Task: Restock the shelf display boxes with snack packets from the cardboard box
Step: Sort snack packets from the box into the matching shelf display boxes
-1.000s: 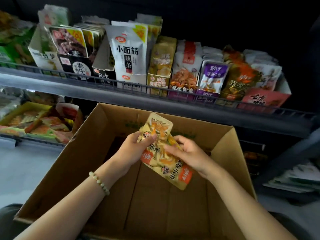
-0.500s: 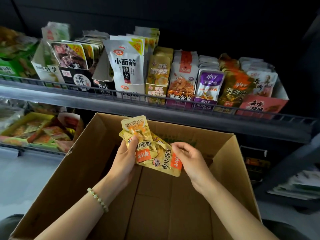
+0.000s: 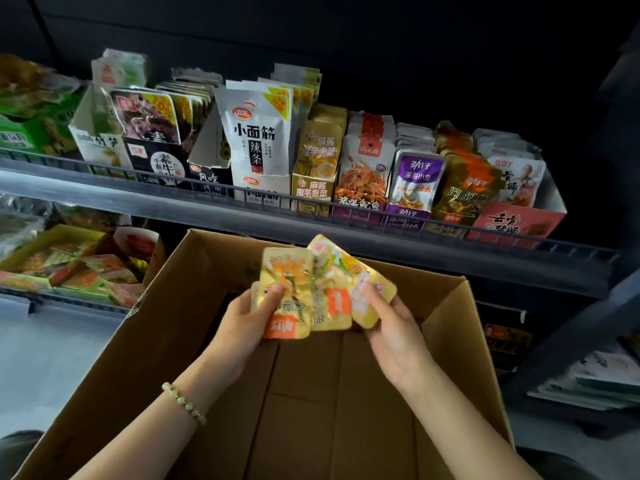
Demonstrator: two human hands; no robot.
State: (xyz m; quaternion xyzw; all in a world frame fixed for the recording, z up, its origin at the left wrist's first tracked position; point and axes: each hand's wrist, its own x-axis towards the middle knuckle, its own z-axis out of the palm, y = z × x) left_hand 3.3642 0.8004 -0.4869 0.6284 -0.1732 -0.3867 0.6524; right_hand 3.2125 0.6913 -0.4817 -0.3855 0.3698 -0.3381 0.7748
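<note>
A fan of gold snack packets [image 3: 320, 292] with orange labels hovers over the open cardboard box [image 3: 173, 323]. My left hand [image 3: 239, 327] pinches the leftmost packet, thumb on its front. My right hand [image 3: 391, 327] grips the right end of the fan, forefinger laid across it. The box floor below looks bare. On the upper shelf, a display box of matching dark gold packets [image 3: 464, 188] stands between the purple packets [image 3: 415, 178] and a pink display box [image 3: 519, 223].
A wire rail [image 3: 311, 216] runs along the upper shelf front, just beyond the box's far edge. More display boxes fill that shelf, among them white packets [image 3: 256, 133]. A lower shelf at left holds a yellow tray [image 3: 62, 265] of packets. Papers [image 3: 595, 382] lie at right.
Both hands have lifted the packets higher and spread them from a loose bundle into a wider, upright fan. The camera has tilted up slightly toward the shelf.
</note>
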